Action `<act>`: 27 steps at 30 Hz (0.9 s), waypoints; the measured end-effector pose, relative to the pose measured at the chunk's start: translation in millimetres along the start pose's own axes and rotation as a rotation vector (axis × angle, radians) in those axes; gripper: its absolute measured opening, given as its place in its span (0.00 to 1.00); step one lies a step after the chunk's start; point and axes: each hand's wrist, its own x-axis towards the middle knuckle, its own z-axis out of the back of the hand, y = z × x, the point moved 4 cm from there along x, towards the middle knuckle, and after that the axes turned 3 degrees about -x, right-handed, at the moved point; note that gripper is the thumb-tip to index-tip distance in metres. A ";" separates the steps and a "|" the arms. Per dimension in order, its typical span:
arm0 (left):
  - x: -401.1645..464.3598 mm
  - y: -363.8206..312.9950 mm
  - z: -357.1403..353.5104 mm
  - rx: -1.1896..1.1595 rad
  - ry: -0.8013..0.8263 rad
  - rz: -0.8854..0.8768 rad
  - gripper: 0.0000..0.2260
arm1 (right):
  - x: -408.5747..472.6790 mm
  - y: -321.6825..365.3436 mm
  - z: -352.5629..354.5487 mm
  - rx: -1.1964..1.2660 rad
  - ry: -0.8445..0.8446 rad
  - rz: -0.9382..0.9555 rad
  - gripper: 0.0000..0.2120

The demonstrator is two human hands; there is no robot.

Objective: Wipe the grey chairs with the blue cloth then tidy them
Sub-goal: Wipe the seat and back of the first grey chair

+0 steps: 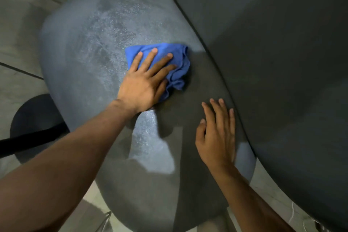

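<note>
the dark grey upholstered backrest [273,43] fills the space beyond and to the right of both sets of fingers, its curved edge running diagonally just past the right hand's fingertips. the rounded grey fabric chair seat [84,52] lies under both hands, lit and speckled to the left of the fingers, shadowed nearer the backrest. pale tiled floor [18,24] shows around the seat, and a black round chair base [33,118] with a black bar lies on it well to the left of the left forearm.

the left hand [143,84] lies palm down on the crumpled bright blue cloth [178,62], its fingers [150,60] straight and spread, pressing the cloth flat against the seat; the cloth bunches out beyond and to the right of the fingertips, near the seam where seat meets backrest.

the right hand [216,137] rests flat on the shadowed part of the seat, fingers [224,115] straight and close together, holding nothing, well apart from the cloth and just beside the backrest's edge.
</note>
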 end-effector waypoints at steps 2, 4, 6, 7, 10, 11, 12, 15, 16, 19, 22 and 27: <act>13.6 1.7 0.3 0.009 -0.003 0.142 0.22 | 1.2 2.7 -0.6 -0.041 0.011 -0.008 0.23; 29.2 -8.8 -0.7 0.016 -0.016 0.247 0.22 | 1.3 3.5 -1.1 -0.057 0.018 -0.012 0.23; 39.2 -25.9 -3.7 0.025 -0.025 0.263 0.22 | 0.6 2.0 -1.7 -0.063 0.020 -0.017 0.24; 40.7 -35.3 -6.6 0.026 -0.021 0.239 0.23 | 0.4 1.0 -1.8 -0.064 0.020 -0.019 0.24; 27.8 -59.8 -15.1 -0.002 0.003 0.122 0.23 | 0.8 0.1 -1.8 -0.042 0.010 -0.028 0.25; 17.5 -64.9 -16.6 -0.026 0.013 0.083 0.22 | 0.8 -0.3 -1.6 -0.037 0.010 -0.034 0.25; 4.4 -67.1 -17.5 -0.048 0.028 0.047 0.22 | 1.1 -0.7 -1.5 -0.034 0.015 -0.037 0.25; -42.7 -53.2 -12.4 -0.043 0.104 -0.014 0.23 | 2.3 -1.4 -2.2 -0.041 0.024 -0.041 0.25; -55.9 -41.4 -8.1 -0.017 0.115 -0.001 0.23 | 2.4 -0.6 -2.6 -0.043 0.025 -0.042 0.25; -70.2 -2.3 5.1 0.038 0.104 0.146 0.23 | 2.0 2.3 -3.2 -0.070 0.029 -0.039 0.25; -40.2 16.8 6.6 0.072 0.053 0.354 0.23 | 1.9 4.7 -4.7 -0.103 0.032 -0.034 0.25; 37.6 -29.0 -7.6 0.001 -0.020 0.427 0.24 | 1.9 4.5 -5.8 -0.121 0.041 -0.026 0.25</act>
